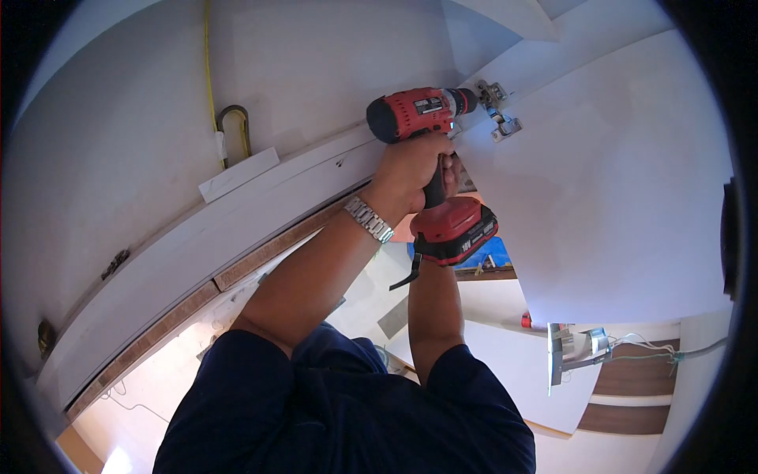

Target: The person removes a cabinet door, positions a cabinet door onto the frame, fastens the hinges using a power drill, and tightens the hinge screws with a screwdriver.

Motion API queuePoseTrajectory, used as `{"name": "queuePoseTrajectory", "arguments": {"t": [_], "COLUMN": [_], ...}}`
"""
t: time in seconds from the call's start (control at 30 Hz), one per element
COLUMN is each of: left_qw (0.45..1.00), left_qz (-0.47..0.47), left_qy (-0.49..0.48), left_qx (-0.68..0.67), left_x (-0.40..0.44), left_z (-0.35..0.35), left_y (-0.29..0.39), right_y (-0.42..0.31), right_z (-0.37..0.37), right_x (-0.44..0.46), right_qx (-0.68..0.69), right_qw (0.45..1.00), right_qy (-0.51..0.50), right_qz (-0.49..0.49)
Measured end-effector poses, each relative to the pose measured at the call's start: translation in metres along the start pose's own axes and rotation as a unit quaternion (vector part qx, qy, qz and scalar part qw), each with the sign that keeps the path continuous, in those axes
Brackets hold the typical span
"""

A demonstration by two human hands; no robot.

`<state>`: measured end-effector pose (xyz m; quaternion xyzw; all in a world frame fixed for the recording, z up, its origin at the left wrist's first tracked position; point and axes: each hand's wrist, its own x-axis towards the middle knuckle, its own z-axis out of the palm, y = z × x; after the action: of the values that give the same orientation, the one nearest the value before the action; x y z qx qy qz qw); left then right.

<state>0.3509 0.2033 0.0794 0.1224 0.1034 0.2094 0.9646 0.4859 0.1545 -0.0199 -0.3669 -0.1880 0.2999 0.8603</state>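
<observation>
My left hand (414,170), with a metal watch on its wrist, is wrapped round the handle of a red and black cordless drill (418,110). The drill's chuck points right, close against a metal cabinet hinge (493,103). That hinge joins the white panel edge to a large white door (616,189). Below the handle hangs the red 18V battery (454,229) with a black strap. My right forearm (436,308) rises behind the battery; the right hand is mostly hidden by the drill, so its grip does not show.
On the left, a yellow tape measure blade (209,71) and a small white strip (239,174) lie on the white panel. Another hinge (116,263) sits lower left. At lower right, an electrical fitting (580,347) hangs with loose wires. A white board (505,371) lies below.
</observation>
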Motion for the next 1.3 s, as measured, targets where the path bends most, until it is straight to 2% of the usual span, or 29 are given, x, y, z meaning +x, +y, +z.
{"name": "queuePoseTrajectory", "arguments": {"t": [0.3, 0.4, 0.5, 0.6, 0.7, 0.8, 0.9, 1.0, 1.2, 1.3], "left_qw": [0.999, 0.998, 0.999, 0.999, 1.0, 0.996, 0.999, 1.0, 1.0, 0.999], "left_qz": [0.029, 0.029, 0.009, 0.035, 0.003, 0.071, 0.036, 0.015, 0.006, -0.004], "left_qy": [0.009, -0.021, -0.002, 0.009, -0.013, -0.012, -0.032, -0.002, -0.028, -0.004], "left_qx": [0.032, 0.044, 0.039, 0.021, 0.011, 0.057, 0.022, 0.018, -0.002, -0.052], "left_x": [0.0, 0.004, 0.005, 0.005, 0.006, 0.016, 0.018, 0.014, 0.015, 0.008], "left_z": [-0.001, -0.008, -0.006, -0.003, -0.006, -0.01, -0.015, -0.009, -0.01, -0.005], "left_y": [-0.004, -0.007, -0.006, -0.01, -0.011, -0.02, -0.026, -0.024, -0.025, -0.02], "right_y": [-0.003, -0.004, -0.004, -0.004, -0.005, -0.002, -0.004, -0.004, -0.007, -0.008], "right_z": [0.001, 0.0, 0.001, 0.003, 0.0, 0.003, 0.001, 0.001, 0.0, 0.001], "right_x": [-0.004, -0.005, -0.005, -0.006, -0.006, -0.007, -0.008, -0.007, -0.007, -0.007], "right_qx": [-0.013, -0.018, -0.021, -0.027, -0.03, -0.034, -0.035, -0.037, -0.047, -0.053], "right_qw": [1.0, 1.0, 1.0, 1.0, 0.999, 0.999, 0.999, 0.999, 0.999, 0.999], "right_qy": [0.004, 0.005, 0.007, 0.009, 0.012, 0.011, 0.014, 0.013, 0.01, 0.011], "right_qz": [0.005, 0.002, 0.003, 0.003, 0.003, 0.007, 0.004, 0.004, -0.002, -0.003]}}
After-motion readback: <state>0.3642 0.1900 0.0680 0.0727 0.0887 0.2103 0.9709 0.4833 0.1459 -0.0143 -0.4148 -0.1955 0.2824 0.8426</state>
